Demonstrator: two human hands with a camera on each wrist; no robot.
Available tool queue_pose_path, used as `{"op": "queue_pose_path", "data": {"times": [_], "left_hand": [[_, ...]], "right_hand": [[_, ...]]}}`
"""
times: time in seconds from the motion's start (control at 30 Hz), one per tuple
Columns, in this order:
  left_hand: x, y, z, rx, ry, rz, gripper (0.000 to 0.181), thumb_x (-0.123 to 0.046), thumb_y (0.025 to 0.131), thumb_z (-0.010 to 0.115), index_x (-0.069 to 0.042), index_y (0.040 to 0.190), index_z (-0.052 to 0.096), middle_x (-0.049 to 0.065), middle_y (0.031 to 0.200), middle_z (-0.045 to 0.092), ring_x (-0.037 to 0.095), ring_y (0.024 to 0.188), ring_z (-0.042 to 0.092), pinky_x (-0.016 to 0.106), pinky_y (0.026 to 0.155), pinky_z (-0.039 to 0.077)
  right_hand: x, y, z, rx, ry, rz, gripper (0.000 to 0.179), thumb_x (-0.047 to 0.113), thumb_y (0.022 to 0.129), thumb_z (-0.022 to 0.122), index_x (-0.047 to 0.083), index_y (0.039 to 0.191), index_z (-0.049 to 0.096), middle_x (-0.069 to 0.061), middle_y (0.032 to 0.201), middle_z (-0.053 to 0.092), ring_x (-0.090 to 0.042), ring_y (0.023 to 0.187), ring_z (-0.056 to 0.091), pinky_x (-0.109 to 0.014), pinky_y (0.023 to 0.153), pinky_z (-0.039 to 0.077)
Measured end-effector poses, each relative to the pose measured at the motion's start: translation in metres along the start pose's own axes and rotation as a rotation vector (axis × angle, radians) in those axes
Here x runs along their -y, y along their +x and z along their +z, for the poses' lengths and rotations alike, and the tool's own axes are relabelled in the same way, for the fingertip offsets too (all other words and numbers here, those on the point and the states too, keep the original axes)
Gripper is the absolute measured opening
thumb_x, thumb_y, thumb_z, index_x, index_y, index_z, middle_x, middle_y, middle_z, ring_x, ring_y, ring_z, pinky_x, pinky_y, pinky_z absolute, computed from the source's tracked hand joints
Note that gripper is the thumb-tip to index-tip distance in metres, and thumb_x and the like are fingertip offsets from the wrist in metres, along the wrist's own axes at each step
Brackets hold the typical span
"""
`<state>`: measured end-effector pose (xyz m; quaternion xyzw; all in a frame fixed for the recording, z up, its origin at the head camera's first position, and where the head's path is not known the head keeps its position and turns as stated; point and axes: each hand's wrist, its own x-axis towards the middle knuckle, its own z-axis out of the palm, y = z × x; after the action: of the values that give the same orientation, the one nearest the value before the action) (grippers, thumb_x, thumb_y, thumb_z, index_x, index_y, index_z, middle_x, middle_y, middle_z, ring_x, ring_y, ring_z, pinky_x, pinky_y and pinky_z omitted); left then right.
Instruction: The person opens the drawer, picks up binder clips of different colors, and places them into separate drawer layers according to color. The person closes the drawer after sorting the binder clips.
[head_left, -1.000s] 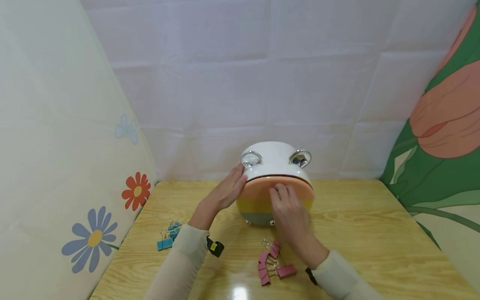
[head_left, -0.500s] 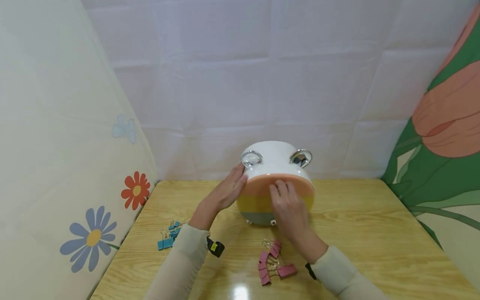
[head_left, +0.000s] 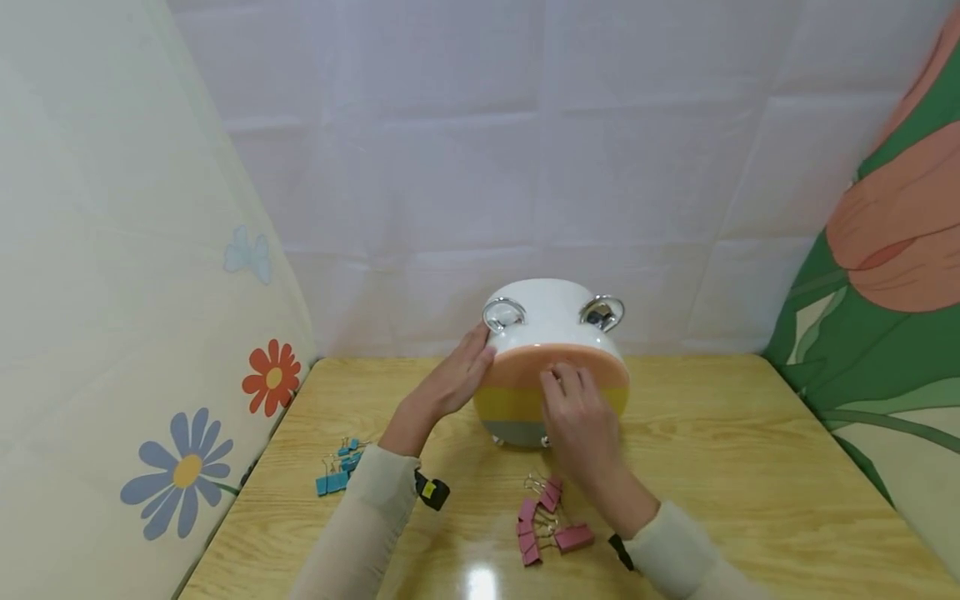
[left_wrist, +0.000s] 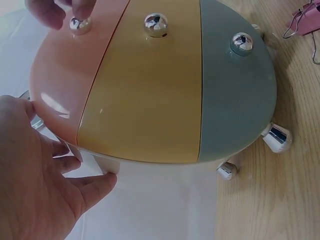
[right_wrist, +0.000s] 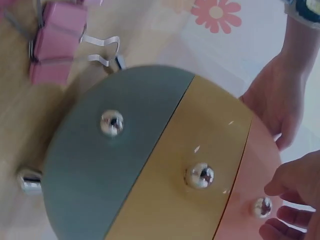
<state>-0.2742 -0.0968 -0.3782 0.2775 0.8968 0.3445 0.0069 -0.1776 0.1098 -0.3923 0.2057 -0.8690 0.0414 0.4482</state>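
Note:
A round white box (head_left: 551, 312) shaped like an alarm clock stands on the table, its front split into a peach drawer (left_wrist: 65, 75), a yellow drawer (left_wrist: 150, 95) and a grey-green drawer (left_wrist: 237, 95). Each drawer has a silver knob; all three fronts sit flush. My left hand (head_left: 453, 382) rests against the box's left side, fingers extended along the white shell. At the peach drawer, my right hand (head_left: 581, 421) has thumb and fingers bent around the small knob (right_wrist: 261, 206). The head view hides that knob behind the fingers.
Several pink binder clips (head_left: 529, 533) lie on the wooden table in front of the box. Several blue binder clips (head_left: 332, 483) lie left, beside my left sleeve. A white cloth (head_left: 420, 183) hangs behind, with printed panels at both sides.
The peach drawer has gone in: the dark gap above it one second ago is no longer visible. My right hand stays at its knob, and the left hand has hardly moved.

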Motion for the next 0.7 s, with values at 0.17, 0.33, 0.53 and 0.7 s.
{"op": "queue_pose_path", "data": {"times": [0.17,0.33,0.53,0.7], "left_hand": [[0.000,0.000,0.000,-0.004,-0.005,0.001,0.069,-0.052,0.108,0.017,-0.014,0.164,0.002,0.008,0.170,0.011,0.022,0.155,0.013,0.043,0.125,0.015],[0.000,0.000,0.000,-0.003,-0.013,0.005,0.069,-0.051,0.108,0.018,-0.015,0.164,0.002,0.008,0.170,0.012,0.023,0.155,0.014,0.044,0.125,0.016],[-0.001,-0.001,0.000,-0.011,-0.007,0.006,0.067,-0.049,0.109,0.018,-0.015,0.164,0.002,0.008,0.170,0.013,0.022,0.155,0.015,0.043,0.125,0.017],[-0.001,-0.002,0.000,-0.015,-0.010,0.006,0.067,-0.049,0.109,0.018,-0.016,0.165,0.003,0.008,0.170,0.013,0.023,0.155,0.015,0.043,0.124,0.017]], "right_hand": [[0.008,-0.011,0.000,-0.023,0.007,0.026,0.021,0.008,0.086,0.072,0.000,0.105,0.071,-0.018,0.106,0.069,-0.030,0.081,0.064,-0.030,0.051,0.052],[0.012,-0.021,0.007,-0.029,0.021,0.033,0.025,0.005,0.081,0.078,-0.002,0.104,0.071,-0.019,0.103,0.069,-0.031,0.080,0.065,-0.034,0.057,0.057],[0.015,-0.030,0.014,-0.015,0.022,0.035,0.027,0.004,0.077,0.080,-0.002,0.101,0.071,-0.020,0.101,0.068,-0.031,0.078,0.065,-0.035,0.056,0.057],[0.017,-0.033,0.018,0.005,0.023,0.047,0.026,0.003,0.078,0.079,-0.001,0.102,0.071,-0.019,0.101,0.069,-0.029,0.078,0.064,-0.033,0.055,0.056]]}}
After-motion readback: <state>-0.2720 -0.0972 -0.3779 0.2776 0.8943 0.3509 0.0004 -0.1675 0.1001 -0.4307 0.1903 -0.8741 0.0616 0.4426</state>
